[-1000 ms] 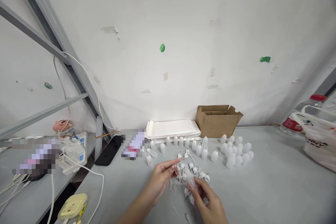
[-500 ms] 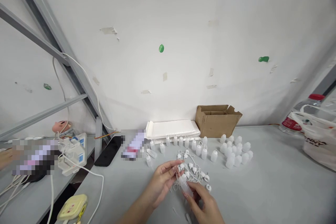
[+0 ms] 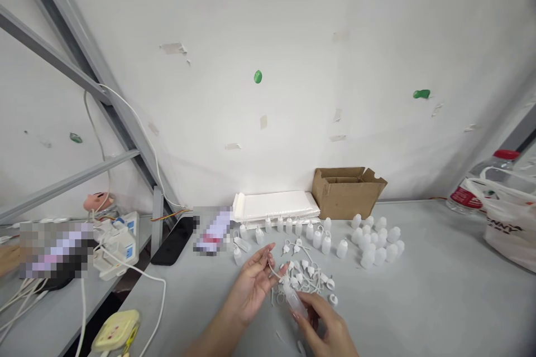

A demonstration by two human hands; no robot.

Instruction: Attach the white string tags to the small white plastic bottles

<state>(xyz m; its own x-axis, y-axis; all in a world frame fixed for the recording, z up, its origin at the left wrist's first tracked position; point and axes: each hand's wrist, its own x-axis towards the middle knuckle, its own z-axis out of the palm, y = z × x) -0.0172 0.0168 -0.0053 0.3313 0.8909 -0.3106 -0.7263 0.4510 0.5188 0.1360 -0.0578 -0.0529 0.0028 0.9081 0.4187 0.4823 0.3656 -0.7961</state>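
My right hand (image 3: 324, 321) is closed around a small translucent squeeze bottle (image 3: 295, 300), which is tilted with its top toward my left hand. From the bottle's top a thin white strap (image 3: 274, 271) curves up to my left hand (image 3: 253, 284), whose thumb and index finger pinch its end. Just beyond the bottle lies a loose pile of white caps (image 3: 310, 271) with thin straps. Several capped bottles (image 3: 325, 245) stand in a loose row behind the pile. To the right is a cluster of bottles (image 3: 368, 257) without visible straps.
Against the wall are white flat packages (image 3: 276, 204) and an open cardboard box (image 3: 349, 198). A black phone (image 3: 173, 241), a power strip (image 3: 119, 251) with cables and a yellow case (image 3: 116, 330) are at left. A plastic bag (image 3: 508, 228) and a large bottle (image 3: 465, 195) stand at right.
My left hand has moved slightly left and up from the bottle's top, drawing the strap out into a curve. The right hand holds the bottle in nearly the same place.
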